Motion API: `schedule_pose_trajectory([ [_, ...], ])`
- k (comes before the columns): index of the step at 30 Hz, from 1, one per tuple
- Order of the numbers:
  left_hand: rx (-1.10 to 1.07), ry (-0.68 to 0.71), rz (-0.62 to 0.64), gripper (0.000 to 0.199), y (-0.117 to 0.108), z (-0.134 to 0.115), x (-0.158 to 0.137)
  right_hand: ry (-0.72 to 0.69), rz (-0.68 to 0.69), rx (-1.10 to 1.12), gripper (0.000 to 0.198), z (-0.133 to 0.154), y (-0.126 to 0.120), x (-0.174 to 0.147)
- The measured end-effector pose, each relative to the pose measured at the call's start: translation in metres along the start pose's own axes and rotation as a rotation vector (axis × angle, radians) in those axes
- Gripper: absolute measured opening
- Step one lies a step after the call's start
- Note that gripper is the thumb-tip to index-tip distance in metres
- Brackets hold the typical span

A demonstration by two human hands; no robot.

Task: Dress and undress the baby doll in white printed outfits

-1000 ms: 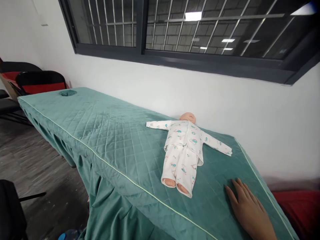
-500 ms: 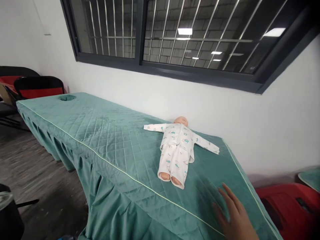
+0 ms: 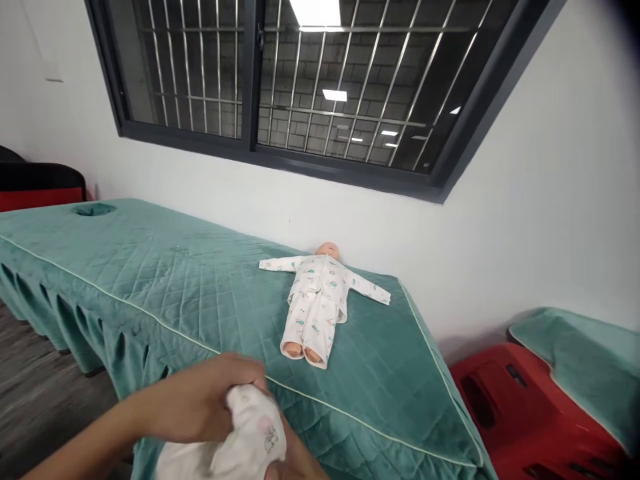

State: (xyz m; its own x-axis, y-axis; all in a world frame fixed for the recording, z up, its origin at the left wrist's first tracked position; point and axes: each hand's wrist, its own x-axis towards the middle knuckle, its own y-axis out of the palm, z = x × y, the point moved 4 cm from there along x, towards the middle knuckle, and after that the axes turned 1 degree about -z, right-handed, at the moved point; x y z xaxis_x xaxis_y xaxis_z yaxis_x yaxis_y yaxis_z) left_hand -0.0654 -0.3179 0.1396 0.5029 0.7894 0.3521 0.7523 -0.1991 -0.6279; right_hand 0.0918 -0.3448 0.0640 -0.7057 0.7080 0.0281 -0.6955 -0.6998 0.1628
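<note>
At the bottom of the view, my left hand (image 3: 213,397) is closed around a bunched white printed cloth (image 3: 253,433) with small pink and grey figures. My right hand (image 3: 293,460) is against the cloth's right side, its thumb near the lower edge; most of its fingers are hidden behind the cloth. Both hands are in front of the bed's near edge. Beyond them a baby doll (image 3: 327,250) lies on its back, arms spread, in a white patterned top (image 3: 323,280) and matching trousers (image 3: 311,323). Neither hand touches the doll.
The doll lies on a bed with a green quilted cover (image 3: 200,293), which has a face hole (image 3: 94,209) at its far left end. A red plastic chair (image 3: 525,407) with green cloth (image 3: 585,360) over it stands at the right. Behind are a white wall and a barred window (image 3: 280,87).
My right hand has come back from above the bed's right part to the lower middle. My left hand has come into view with the white cloth. The view has turned rightward.
</note>
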Motion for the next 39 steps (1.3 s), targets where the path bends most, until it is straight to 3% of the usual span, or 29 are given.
schedule_pose_trajectory([
  [3,-0.031,0.069,0.085,0.024,0.032,-0.014,0.028,-0.081,-0.201,0.062,0.109,0.005,-0.02,-0.002],
  [8,0.046,0.177,-0.228,0.044,0.059,-0.017,0.046,-0.121,-0.54,-0.069,0.091,0.031,-0.069,-0.043],
  [12,0.051,0.147,-0.37,0.039,0.063,0.002,0.041,-0.254,-1.04,-0.631,0.092,0.105,-0.12,-0.097],
  [15,0.027,0.056,-0.35,0.033,0.067,0.023,0.04,-0.292,-1.263,-0.97,0.092,0.141,-0.158,-0.121],
  [17,-0.004,-0.001,-0.356,0.03,0.07,0.038,0.041,-0.32,-1.268,-1.192,0.087,0.139,-0.185,-0.125],
  [19,-0.041,-0.049,-0.371,0.028,0.073,0.05,0.043,-0.3,-1.247,-1.35,0.082,0.115,-0.213,-0.126],
  [20,-0.059,-0.069,-0.376,0.027,0.075,0.055,0.045,-0.254,-1.209,-1.399,0.08,0.097,-0.227,-0.126],
  [23,-0.095,-0.107,-0.366,0.026,0.08,0.066,0.051,0.096,-0.989,-1.432,0.073,0.035,-0.262,-0.128],
  [26,-0.106,-0.102,-0.329,0.025,0.082,0.075,0.06,0.152,-0.984,-1.43,0.08,0.014,-0.277,-0.142],
  [29,-0.09,-0.083,-0.324,0.025,0.082,0.086,0.075,0.11,-1.012,-1.453,0.082,0.034,-0.271,-0.146],
  [32,-0.046,-0.05,-0.384,0.026,0.08,0.098,0.103,0.103,-1.049,-1.456,0.066,0.068,-0.255,-0.131],
  [36,0.013,0.017,-0.474,0.03,0.078,0.11,0.167,0.005,-1.012,-1.372,0.055,0.097,-0.24,-0.075],
  [39,0.036,-0.015,-0.464,0.034,0.075,0.123,0.231,-0.123,-0.974,-1.259,0.052,0.108,-0.249,-0.017],
])
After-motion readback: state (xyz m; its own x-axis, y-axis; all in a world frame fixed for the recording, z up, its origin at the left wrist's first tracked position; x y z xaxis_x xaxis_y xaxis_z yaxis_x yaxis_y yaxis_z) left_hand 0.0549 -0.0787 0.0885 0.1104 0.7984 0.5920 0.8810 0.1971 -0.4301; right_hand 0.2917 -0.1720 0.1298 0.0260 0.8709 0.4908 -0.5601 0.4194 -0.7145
